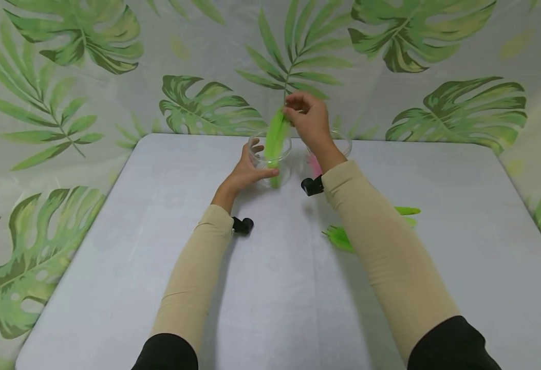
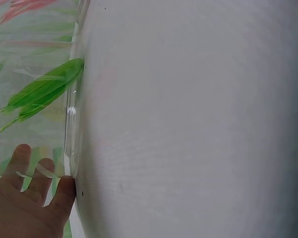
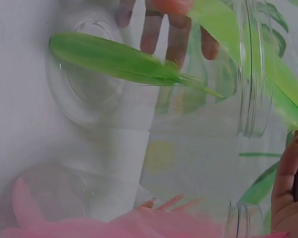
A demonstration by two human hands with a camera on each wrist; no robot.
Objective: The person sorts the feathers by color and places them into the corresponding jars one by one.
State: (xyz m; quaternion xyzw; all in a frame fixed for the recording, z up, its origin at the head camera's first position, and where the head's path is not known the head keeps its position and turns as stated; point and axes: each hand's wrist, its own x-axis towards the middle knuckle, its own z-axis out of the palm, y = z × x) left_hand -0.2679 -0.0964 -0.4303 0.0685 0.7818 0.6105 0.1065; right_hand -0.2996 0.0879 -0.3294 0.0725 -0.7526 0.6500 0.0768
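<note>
At the far side of the table, a clear glass jar [image 1: 286,172] stands upright. My left hand [image 1: 247,172] grips it from the left, thumb on the near side and fingers spread round the far side. Above the rim, my right hand [image 1: 311,115] pinches a bright green feather [image 1: 277,133] near its quill end, and the feather points down into the opening. Inside the jar leans another green feather [image 3: 114,62], tip on the bottom and quill upward. The left hand's fingers [image 2: 40,186] show beyond the glass in the left wrist view.
A second clear jar [image 1: 345,145] holding pink feathers [image 3: 114,225] stands to the right, partly behind my right wrist. Loose green feathers [image 1: 339,239] lie on the white-covered table [image 1: 270,288], partly hidden under my right forearm. A leaf-patterned cloth [image 1: 205,105] hangs behind.
</note>
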